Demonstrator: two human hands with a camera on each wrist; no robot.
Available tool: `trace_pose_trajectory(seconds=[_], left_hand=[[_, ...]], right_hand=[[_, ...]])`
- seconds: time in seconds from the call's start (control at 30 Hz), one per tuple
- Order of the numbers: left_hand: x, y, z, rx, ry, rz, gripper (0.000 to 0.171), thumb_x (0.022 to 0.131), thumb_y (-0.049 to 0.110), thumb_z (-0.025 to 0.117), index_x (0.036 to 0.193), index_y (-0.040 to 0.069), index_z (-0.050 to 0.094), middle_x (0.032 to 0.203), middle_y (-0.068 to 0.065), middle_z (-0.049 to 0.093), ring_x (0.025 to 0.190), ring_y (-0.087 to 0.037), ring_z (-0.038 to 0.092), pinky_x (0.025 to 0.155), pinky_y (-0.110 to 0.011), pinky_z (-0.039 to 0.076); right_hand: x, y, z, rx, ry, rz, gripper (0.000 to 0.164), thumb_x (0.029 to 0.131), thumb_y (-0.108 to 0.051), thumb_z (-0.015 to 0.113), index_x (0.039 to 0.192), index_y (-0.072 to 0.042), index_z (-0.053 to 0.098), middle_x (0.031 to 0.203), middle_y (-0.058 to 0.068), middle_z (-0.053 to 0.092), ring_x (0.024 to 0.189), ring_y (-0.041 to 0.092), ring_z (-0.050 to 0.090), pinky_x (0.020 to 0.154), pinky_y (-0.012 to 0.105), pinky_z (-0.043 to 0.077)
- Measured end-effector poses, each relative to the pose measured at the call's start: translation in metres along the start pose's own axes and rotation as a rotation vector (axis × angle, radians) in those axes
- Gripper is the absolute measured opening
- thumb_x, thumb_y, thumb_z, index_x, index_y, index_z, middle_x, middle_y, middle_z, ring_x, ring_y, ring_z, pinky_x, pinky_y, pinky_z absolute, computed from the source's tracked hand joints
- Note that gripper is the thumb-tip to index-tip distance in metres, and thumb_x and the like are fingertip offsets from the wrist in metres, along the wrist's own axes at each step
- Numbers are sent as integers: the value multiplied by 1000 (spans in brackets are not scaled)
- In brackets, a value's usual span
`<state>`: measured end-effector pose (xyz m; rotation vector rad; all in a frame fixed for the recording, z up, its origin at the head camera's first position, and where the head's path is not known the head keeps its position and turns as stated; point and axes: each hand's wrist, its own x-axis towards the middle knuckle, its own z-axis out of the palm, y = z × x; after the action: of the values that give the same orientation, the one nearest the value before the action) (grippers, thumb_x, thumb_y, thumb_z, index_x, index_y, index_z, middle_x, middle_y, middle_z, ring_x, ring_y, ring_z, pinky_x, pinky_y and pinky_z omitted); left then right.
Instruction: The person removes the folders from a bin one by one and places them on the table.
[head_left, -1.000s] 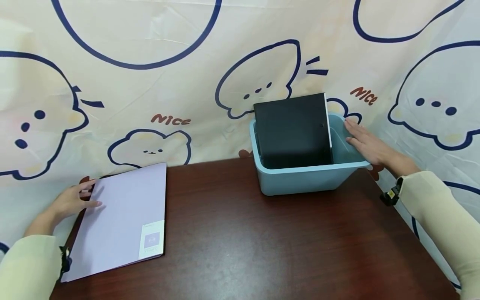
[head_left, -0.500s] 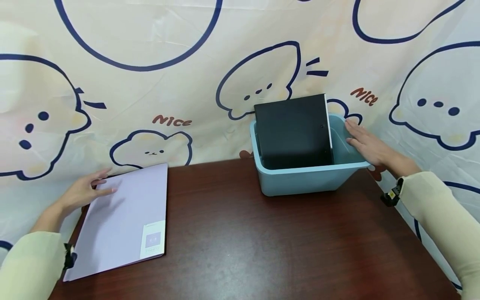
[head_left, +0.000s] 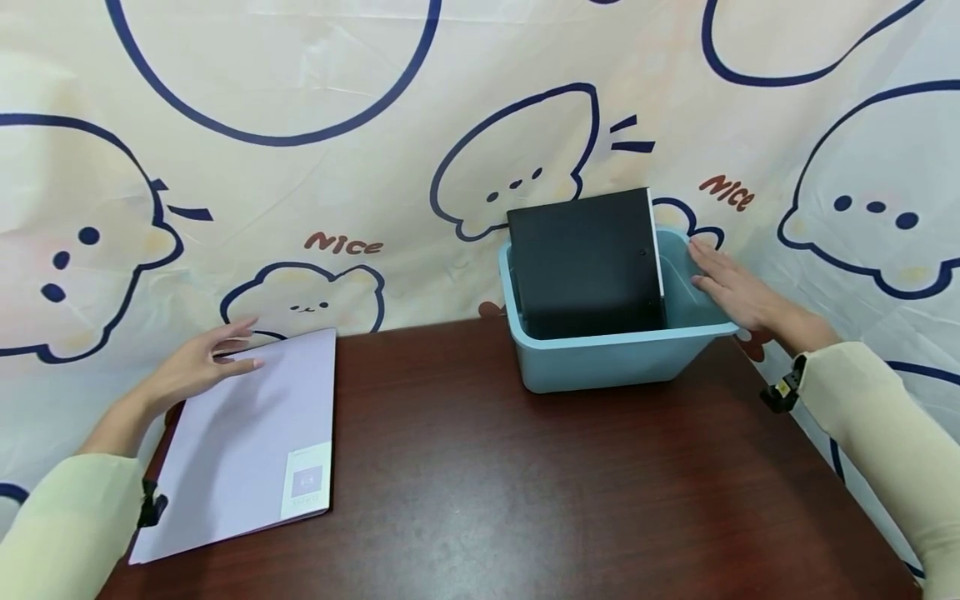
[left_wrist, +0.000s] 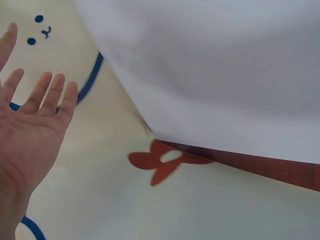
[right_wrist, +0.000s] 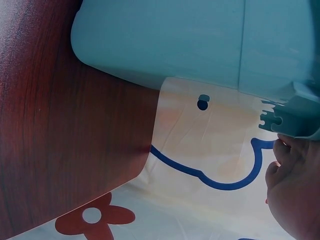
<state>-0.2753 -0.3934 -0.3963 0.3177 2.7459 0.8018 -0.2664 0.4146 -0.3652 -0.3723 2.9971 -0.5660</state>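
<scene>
My left hand (head_left: 198,367) hovers above the upper left part of a large lilac folder (head_left: 255,442), fingers apart and holding nothing. The folder lies flat on the table and carries a pale label (head_left: 306,481) near its front right corner. In the left wrist view, my left palm (left_wrist: 30,145) faces the camera, beside the folder's corner (left_wrist: 200,95). My right hand (head_left: 731,283) is on the right rim of a light blue plastic bin (head_left: 600,367). The right wrist view shows its fingers (right_wrist: 284,150) curled under that rim.
A black flat square thing (head_left: 588,267) with a white edge leans upright inside the bin. Dark brown wood makes up the tabletop (head_left: 465,467). A cartoon-printed cloth (head_left: 405,183) hangs right behind and beside the table.
My left hand has moved right and away from me, from the folder's left edge to over its far left part. My right hand, the bin and the folder have stayed put.
</scene>
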Motion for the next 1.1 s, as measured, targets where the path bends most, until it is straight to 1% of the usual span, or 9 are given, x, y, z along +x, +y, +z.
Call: trace_pose_trajectory(seconds=[0.1,0.3,0.53,0.7,0.87,1.0,1.1], left_hand=[[2,11,0,-10,6,33,91,103,44,69,170,8,19,162,-37,35,143,-60,38,104,-79,40],[6,36,3,-39,3,85,86,104,42,68,170,14,21,164,-31,36,145,-56,40,104,-78,42],[14,65,7,-94,10,148,83,103,36,70,170,15,25,164,-28,39,147,-52,40,108,-77,40],[20,79,11,-131,8,186,81,103,35,69,170,18,26,166,-25,37,149,-50,37,110,-77,37],[25,91,15,-155,18,208,83,103,36,70,170,20,25,166,-24,38,150,-51,37,112,-76,36],[30,101,19,-183,27,244,81,103,32,70,170,19,26,166,-24,39,148,-52,41,113,-74,37],[34,109,22,-196,31,265,79,104,31,70,170,21,27,165,-23,41,145,-54,44,111,-75,39]], right_hand=[[-1,-1,0,0,1,-5,67,117,-33,28,168,-5,-3,176,18,-10,161,47,-6,126,70,-3],[-1,-3,0,4,8,-14,67,117,-33,29,168,-3,-2,176,21,-8,161,48,-4,127,68,-4],[0,-2,1,3,14,-12,67,116,-32,29,168,-2,0,176,22,-6,161,48,-4,127,70,0],[0,-1,2,0,5,-7,67,116,-33,29,168,-3,-1,176,21,-7,161,48,-4,126,71,1],[0,-3,1,7,19,-21,67,116,-33,30,169,-4,-1,177,20,-6,161,48,-3,126,72,2],[-1,-3,0,2,18,-18,67,116,-34,28,169,-4,-2,176,20,-6,161,47,-4,125,72,2],[-2,-3,-1,-3,11,-14,67,116,-35,28,169,-4,-2,176,21,-6,161,47,-4,125,73,3]])
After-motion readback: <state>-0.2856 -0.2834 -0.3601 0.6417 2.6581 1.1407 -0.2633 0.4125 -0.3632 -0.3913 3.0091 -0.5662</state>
